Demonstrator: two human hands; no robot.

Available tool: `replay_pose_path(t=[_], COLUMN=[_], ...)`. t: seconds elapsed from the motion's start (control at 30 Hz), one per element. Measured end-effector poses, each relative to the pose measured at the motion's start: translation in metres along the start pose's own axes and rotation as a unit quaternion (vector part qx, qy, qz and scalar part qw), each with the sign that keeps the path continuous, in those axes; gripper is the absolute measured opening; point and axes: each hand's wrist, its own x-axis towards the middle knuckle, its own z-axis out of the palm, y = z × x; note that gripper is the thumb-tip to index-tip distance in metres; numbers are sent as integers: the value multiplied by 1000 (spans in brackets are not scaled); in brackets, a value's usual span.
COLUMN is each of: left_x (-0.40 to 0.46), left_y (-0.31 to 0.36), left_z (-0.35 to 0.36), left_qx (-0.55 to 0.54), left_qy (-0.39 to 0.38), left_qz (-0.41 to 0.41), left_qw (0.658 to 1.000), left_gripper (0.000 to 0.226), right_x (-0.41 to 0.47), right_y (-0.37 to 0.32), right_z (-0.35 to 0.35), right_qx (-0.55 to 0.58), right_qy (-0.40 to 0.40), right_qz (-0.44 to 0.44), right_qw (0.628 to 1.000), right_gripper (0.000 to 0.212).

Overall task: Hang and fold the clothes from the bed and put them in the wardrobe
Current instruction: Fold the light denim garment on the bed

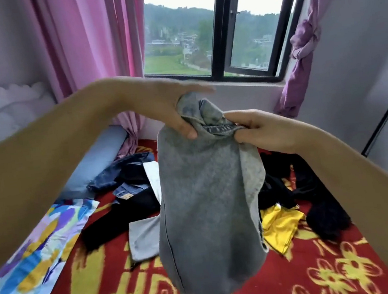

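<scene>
2 hands, L (pixel 172 108) & R (pixel 256 130), hold 1 grey garment (pixel 207 217) w/ pinching grip.

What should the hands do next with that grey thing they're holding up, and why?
Probably pull the hands apart to spread it flat. Both the left hand and right hand pinch the grey garment at one bunched top edge, so it hangs crumpled above the red blanket. It likely needs opening out before folding or hanging.
</scene>
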Motion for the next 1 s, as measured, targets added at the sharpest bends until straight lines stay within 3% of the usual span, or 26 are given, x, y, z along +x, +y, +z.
replay_pose_path(t=[0.07,0.1,0.23,0.33,0.43,0.53,0.6,0.63,0.73,0.8,0.87,0.93,1.0], left_x=[2,5,15,28,46,52,49,46,32,19,3,-14,-29], left_y=[-8,-13,-28,-41,-62,-72,-71,-68,-54,-39,-24,-20,-29], left_z=[7,13,23,22,26,20,5,-3,-23,-27,-21,-4,28], left_qx=[-103,-133,-159,-94,42,116,122,130,188,225,240,230,244], left_qy=[-112,-128,-83,-58,0,80,127,147,203,248,271,256,208], left_qz=[-11,-15,-11,-38,-79,-93,-79,-76,-51,-10,31,53,52], left_qw=[988,983,984,993,996,986,981,978,960,942,932,937,946], left_gripper=[80,65,36,21,16,12,13,16,22,23,26,27,31], right_x=[-2,-3,-8,-6,6,28,45,51,68,76,83,84,80], right_y=[1,3,29,70,105,119,118,116,100,83,74,77,92], right_z=[9,12,21,15,1,-12,-17,-19,-20,-16,-10,0,21], right_qx=[0,4,-19,-164,-249,-292,-310,-299,-189,-93,-29,-67,-181], right_qy=[-20,-22,-22,-68,-22,96,132,127,131,183,175,146,107], right_qz=[7,6,49,168,236,193,160,151,112,46,-14,-23,-17], right_qw=[1000,1000,998,970,939,932,928,934,967,978,984,987,977], right_gripper=[54,54,51,28,13,19,14,14,47,62,72,49,23])
